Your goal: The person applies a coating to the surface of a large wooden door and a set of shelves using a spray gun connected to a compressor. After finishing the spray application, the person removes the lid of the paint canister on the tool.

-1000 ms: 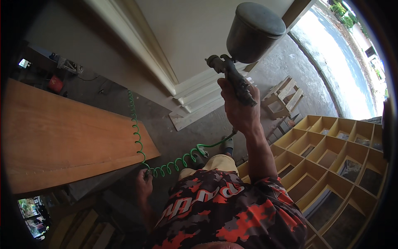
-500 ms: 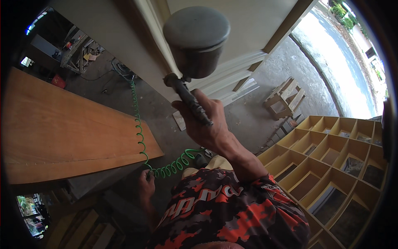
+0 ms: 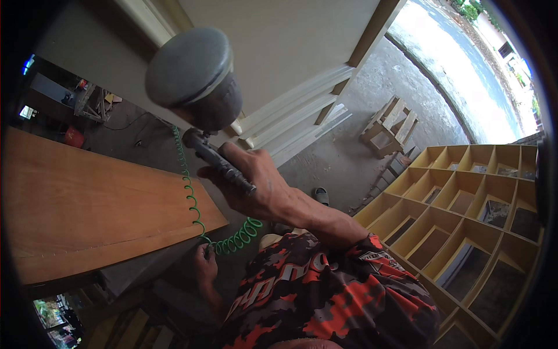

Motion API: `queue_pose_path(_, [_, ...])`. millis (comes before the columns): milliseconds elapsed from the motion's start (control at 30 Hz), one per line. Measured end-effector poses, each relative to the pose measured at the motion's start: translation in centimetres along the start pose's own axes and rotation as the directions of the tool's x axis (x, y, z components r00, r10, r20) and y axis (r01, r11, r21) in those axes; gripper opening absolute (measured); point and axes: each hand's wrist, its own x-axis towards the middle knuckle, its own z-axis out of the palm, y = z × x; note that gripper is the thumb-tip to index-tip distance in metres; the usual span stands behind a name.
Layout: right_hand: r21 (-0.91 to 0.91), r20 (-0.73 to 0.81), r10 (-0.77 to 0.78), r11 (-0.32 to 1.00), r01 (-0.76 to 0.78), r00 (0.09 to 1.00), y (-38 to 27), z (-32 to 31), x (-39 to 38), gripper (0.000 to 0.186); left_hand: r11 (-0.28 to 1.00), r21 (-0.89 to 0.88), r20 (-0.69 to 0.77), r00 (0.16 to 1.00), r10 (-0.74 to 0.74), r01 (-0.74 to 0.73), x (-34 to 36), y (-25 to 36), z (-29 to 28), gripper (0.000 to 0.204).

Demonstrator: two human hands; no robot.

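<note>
A paint spray gun with a grey lidded cup on top is gripped in my right hand. Its nozzle end points to the upper left, in front of a cream-coloured panelled piece, apparently apart from it. Low on the left, my left hand is closed around part of the green coiled air hose. The hose loops behind my right forearm, so its joint with the gun is hidden.
An orange-brown wooden panel lies at the left, with the hose across its end. At the right stands a yellow compartmented shelf unit. A small wooden stool and a slipper are on the concrete floor.
My right hand has swung the spray gun to the left and a little down. The view has shifted slightly, and my left hand keeps its hold on the hose.
</note>
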Motion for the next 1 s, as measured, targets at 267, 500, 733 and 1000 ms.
queue_pose_path(267, [-0.123, -0.185, 0.096, 0.985, -0.12, 0.978, 0.4, -5.9, 0.6, 0.028, 0.996, 0.084, 0.008, 1.0, -0.023, 0.022, 0.5, 2.3, 1.5, 0.026])
queue_pose_path(500, [-0.19, -0.305, 0.102, 0.968, -0.165, 0.947, 1.3, -11.6, 1.3, 0.031, 0.994, 0.081, 0.035, 0.996, -0.082, 0.079, 1.1, 7.1, 2.6, 0.027])
queue_pose_path(733, [-0.146, -0.384, 0.113, 0.973, -0.181, 0.916, 2.7, -17.3, 1.8, 0.027, 0.989, 0.113, 0.04, 0.994, -0.105, 0.1, 1.9, 9.0, 4.2, 0.029])
queue_pose_path(1000, [-0.181, -0.443, 0.141, 0.953, -0.242, 0.885, 3.7, -24.9, 2.3, 0.025, 0.992, 0.076, 0.039, 0.994, -0.103, 0.099, 2.0, 10.7, 5.9, 0.029])
